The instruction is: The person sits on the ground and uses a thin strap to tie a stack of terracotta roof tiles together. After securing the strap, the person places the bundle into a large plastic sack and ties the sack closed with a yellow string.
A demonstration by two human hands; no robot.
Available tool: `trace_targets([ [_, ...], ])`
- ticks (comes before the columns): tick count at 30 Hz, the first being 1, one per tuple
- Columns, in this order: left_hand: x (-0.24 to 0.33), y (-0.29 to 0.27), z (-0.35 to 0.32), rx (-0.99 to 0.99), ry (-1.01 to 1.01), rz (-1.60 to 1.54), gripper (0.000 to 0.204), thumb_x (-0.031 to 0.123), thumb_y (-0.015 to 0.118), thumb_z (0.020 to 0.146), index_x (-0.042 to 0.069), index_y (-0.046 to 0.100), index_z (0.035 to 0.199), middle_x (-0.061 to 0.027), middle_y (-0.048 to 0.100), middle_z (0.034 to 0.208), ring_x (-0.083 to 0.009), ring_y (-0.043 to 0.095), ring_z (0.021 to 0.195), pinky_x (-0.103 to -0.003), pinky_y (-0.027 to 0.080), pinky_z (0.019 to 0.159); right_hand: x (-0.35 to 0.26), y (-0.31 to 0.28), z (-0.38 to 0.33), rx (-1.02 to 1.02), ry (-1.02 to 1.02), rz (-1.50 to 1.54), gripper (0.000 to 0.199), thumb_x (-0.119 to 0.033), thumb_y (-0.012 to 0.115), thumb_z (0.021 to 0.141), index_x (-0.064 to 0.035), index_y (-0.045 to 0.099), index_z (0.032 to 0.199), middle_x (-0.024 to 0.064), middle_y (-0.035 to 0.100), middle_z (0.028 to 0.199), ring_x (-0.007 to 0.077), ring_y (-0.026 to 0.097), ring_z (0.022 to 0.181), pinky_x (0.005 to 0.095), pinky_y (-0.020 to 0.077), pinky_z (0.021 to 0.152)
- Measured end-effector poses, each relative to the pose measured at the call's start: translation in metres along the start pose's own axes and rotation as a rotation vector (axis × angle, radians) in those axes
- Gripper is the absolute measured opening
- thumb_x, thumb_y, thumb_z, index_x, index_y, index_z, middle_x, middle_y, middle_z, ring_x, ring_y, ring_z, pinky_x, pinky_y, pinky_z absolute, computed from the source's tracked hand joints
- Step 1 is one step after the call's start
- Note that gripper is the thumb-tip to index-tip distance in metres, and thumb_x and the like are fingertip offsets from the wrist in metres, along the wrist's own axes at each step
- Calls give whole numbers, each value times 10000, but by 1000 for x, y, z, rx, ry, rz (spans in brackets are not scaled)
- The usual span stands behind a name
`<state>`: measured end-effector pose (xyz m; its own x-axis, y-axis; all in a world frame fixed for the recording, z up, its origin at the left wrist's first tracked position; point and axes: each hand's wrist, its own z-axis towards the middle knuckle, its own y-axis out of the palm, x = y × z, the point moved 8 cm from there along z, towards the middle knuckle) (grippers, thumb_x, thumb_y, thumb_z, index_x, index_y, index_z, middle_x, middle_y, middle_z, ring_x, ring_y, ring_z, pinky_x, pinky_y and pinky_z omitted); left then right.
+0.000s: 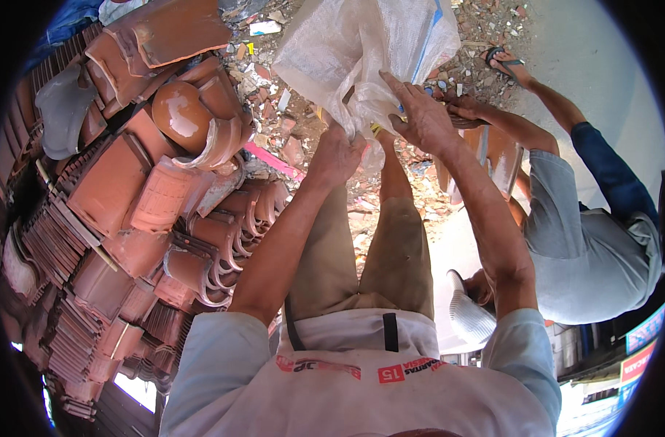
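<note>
A translucent whitish plastic sack [325, 44] with a blue stripe spreads out in front of me, its mouth crumpled toward my body. My left hand [337, 154] is closed around the gathered edge of that mouth. On the other side, my right hand [423, 120] lies against the sack with thumb and fingers apart, the thin plastic bunched beside them. What the sack contains, if anything, cannot be made out.
Clay roof tiles [110, 189] are piled high on the left. Broken rubble [288, 146] covers the ground, with a pink strip [274, 162] across it. At right, a co-worker in a grey shirt [587, 262] bends with a hand by some brown tiles [501, 156].
</note>
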<state>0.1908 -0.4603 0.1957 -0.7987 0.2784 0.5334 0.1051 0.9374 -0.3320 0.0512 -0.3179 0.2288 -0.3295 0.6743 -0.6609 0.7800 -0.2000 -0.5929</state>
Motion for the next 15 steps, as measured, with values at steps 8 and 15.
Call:
trace_targets([
  [8, 92, -29, 10, -14, 185, 31, 357, 272, 574, 948, -36, 671, 1099, -227, 721, 984, -349, 705, 921, -441, 531, 852, -15, 27, 4, -100, -120, -38, 537, -183, 771, 869, -100, 568, 1359, 160, 630, 1096, 360, 593, 1159, 460, 523, 985],
  [15, 95, -68, -12, 251, 423, 93, 307, 184, 612, 936, -54, 617, 1130, -238, 680, 1017, -384, 661, 923, -446, 517, 853, -3, -2, -17, 50, 116, 389, 323, -103, 690, 919, -59, 619, 1231, 192, 641, 1148, 408, 633, 1062, 470, 513, 919],
])
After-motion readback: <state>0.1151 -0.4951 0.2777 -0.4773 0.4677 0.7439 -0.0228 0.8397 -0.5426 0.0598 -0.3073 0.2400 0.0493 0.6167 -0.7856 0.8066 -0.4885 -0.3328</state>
